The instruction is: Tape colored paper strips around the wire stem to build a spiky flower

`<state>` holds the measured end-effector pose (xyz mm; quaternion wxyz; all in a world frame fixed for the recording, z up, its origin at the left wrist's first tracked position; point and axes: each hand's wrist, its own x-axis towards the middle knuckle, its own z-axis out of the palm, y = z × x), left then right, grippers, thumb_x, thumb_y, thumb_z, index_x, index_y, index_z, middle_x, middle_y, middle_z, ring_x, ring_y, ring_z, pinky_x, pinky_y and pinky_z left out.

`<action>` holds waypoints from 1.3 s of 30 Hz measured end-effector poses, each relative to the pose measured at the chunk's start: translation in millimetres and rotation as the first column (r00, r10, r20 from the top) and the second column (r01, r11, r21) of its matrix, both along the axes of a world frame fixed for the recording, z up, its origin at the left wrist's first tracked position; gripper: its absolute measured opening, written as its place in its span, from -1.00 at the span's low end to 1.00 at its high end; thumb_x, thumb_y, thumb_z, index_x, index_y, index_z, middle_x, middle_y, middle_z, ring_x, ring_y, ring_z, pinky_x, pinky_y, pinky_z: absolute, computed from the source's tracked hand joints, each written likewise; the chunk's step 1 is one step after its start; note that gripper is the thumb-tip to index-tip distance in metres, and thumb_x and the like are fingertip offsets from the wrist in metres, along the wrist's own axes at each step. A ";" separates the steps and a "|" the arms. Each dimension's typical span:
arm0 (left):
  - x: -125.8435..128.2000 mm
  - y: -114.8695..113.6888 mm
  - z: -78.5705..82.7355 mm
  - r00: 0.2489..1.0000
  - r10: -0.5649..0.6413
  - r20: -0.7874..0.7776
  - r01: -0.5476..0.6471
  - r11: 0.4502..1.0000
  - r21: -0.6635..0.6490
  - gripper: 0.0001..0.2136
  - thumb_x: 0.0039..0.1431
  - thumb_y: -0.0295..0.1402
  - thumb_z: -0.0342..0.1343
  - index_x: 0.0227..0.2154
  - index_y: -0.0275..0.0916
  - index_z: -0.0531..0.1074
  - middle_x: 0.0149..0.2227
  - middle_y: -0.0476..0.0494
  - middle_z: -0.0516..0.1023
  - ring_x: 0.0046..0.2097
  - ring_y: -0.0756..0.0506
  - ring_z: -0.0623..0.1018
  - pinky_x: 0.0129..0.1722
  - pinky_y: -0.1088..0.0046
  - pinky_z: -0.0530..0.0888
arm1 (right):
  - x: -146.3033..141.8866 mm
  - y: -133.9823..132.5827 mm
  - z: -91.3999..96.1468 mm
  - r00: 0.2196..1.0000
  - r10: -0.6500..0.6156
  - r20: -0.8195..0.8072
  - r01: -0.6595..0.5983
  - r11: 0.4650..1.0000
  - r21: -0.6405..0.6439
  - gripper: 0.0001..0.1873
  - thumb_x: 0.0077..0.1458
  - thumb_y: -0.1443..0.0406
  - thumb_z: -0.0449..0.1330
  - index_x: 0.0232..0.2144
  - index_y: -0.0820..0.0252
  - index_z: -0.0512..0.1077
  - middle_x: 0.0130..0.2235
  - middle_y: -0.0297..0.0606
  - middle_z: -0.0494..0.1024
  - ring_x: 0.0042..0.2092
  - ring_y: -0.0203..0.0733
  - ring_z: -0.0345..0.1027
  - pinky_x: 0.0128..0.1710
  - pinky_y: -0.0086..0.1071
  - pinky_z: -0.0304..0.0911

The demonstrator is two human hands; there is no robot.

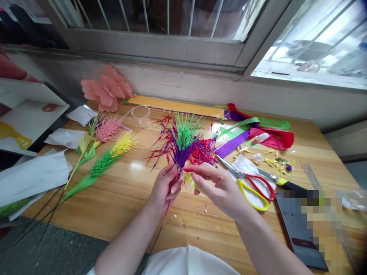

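Observation:
My left hand (pixel 169 182) is closed around the stem of an artificial wheat ear (pixel 185 139), green at the top and purple lower down. The ear stands upright, with its dark wire stem running down toward my lap. My right hand (pixel 213 183) is at the base of the purple bristles, index finger and thumb close together and the index tip at the stem. What it pinches, if anything, is too small to tell. A yellow translucent thing (pixel 188 180) shows partly behind the right fingers. Behind the ear lie loose red and purple bristle pieces (pixel 202 151).
Finished wheat stems, one green and yellow (pixel 104 162), one pink (pixel 109 128), lie left beside white paper (pixel 34 177). Scissors (pixel 255 187), a utility knife (pixel 286 184) and a phone (pixel 298 233) lie right. Coloured paper strips (pixel 269 133) are at the back, under the window.

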<state>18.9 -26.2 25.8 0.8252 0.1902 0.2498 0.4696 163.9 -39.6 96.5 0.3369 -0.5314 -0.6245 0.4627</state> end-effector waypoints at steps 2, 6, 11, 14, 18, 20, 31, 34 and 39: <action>0.7 0.0 1.0 0.999 0.004 -0.035 -0.004 1.000 0.009 -0.78 0.01 -0.20 0.15 -0.50 -0.27 0.37 -0.78 0.16 0.22 -0.82 0.21 -0.01 -0.89 0.78 -0.02 | -0.2 0.4 -2.6 0.999 -0.001 -0.040 0.000 1.000 -0.013 -0.71 0.09 0.21 0.07 -0.22 0.21 0.48 -0.47 -0.31 0.40 -0.49 -0.34 0.34 -0.46 -0.41 0.27; 2.1 0.7 4.0 0.997 0.008 -0.082 -0.007 1.000 0.009 -0.76 0.01 -0.17 0.14 -0.51 -0.26 0.36 -0.81 0.17 0.19 -0.83 0.19 0.00 -0.90 0.77 -0.03 | -0.8 1.4 -5.8 0.999 -0.010 -0.053 0.010 1.000 0.011 -0.73 0.09 0.20 0.08 -0.22 0.19 0.49 -0.46 -0.30 0.40 -0.48 -0.34 0.34 -0.45 -0.41 0.27; 3.6 -0.9 7.3 0.989 0.072 -0.126 -0.070 0.997 0.023 -0.74 -0.05 -0.15 0.18 -0.50 -0.27 0.36 -0.79 0.15 0.24 -0.83 0.20 0.03 -0.90 0.77 -0.02 | 0.8 1.4 -6.1 0.999 -0.035 0.041 0.030 0.993 0.118 -0.75 0.08 0.25 0.09 -0.24 0.16 0.51 -0.49 -0.28 0.42 -0.43 -0.28 0.29 -0.42 -0.37 0.25; 4.7 -1.8 7.1 0.974 0.144 -0.175 -0.145 0.989 0.007 -0.73 -0.15 -0.18 0.26 -0.51 -0.26 0.35 -0.78 0.17 0.25 -0.84 0.19 0.07 -0.91 0.76 -0.01 | 1.3 0.1 -6.5 0.995 -0.027 0.092 0.008 0.979 0.202 -0.76 0.08 0.29 0.09 -0.22 0.16 0.50 -0.48 -0.26 0.44 -0.40 -0.25 0.27 -0.39 -0.34 0.23; 5.6 -1.1 6.5 0.971 0.135 -0.196 -0.133 0.991 0.022 -0.72 -0.13 -0.15 0.24 -0.53 -0.27 0.37 -0.83 0.19 0.19 -0.86 0.18 0.05 -0.93 0.74 -0.01 | -0.5 -0.2 -6.5 0.994 -0.016 0.105 -0.014 0.961 0.276 -0.75 0.08 0.31 0.08 -0.20 0.16 0.49 -0.50 -0.27 0.45 -0.39 -0.24 0.25 -0.38 -0.34 0.21; 5.8 -1.0 6.9 0.973 0.127 -0.194 -0.120 0.992 0.049 -0.71 -0.11 -0.13 0.21 -0.56 -0.27 0.36 -0.84 0.20 0.17 -0.87 0.18 0.03 -0.93 0.74 0.00 | -1.5 0.5 -5.9 0.994 -0.015 0.108 -0.017 0.958 0.285 -0.75 0.08 0.31 0.08 -0.20 0.15 0.49 -0.50 -0.28 0.45 -0.39 -0.24 0.25 -0.39 -0.34 0.21; 7.5 -5.8 9.3 0.940 0.146 -0.307 -0.110 0.985 0.131 -0.72 0.04 -0.14 0.09 -0.59 -0.26 0.33 -0.81 0.17 0.17 -0.84 0.15 0.13 -0.89 0.70 0.09 | -0.5 0.7 -3.4 0.985 -0.014 0.170 -0.035 0.959 0.280 -0.78 0.09 0.29 0.08 -0.22 0.14 0.46 -0.47 -0.29 0.44 -0.38 -0.25 0.27 -0.38 -0.35 0.22; 8.0 -5.8 9.2 0.940 0.154 -0.305 -0.117 0.984 0.135 -0.74 0.04 -0.15 0.09 -0.54 -0.26 0.37 -0.81 0.20 0.10 -0.84 0.15 0.11 -0.89 0.70 0.10 | 0.3 -1.4 -7.9 0.990 -0.044 0.131 0.005 0.959 0.283 -0.81 0.07 0.27 0.13 -0.22 0.17 0.37 -0.42 -0.28 0.43 -0.36 -0.25 0.31 -0.34 -0.35 0.25; 7.6 -6.2 7.1 0.954 0.149 -0.260 -0.126 0.987 0.104 -0.71 0.03 -0.12 0.10 -0.55 -0.27 0.37 -0.81 0.20 0.07 -0.84 0.18 0.06 -0.90 0.73 0.03 | -1.0 -5.8 -15.7 0.995 -0.067 0.069 0.042 0.949 0.313 -0.76 0.02 0.26 0.19 -0.25 0.15 0.23 -0.34 -0.28 0.36 -0.33 -0.28 0.31 -0.33 -0.38 0.30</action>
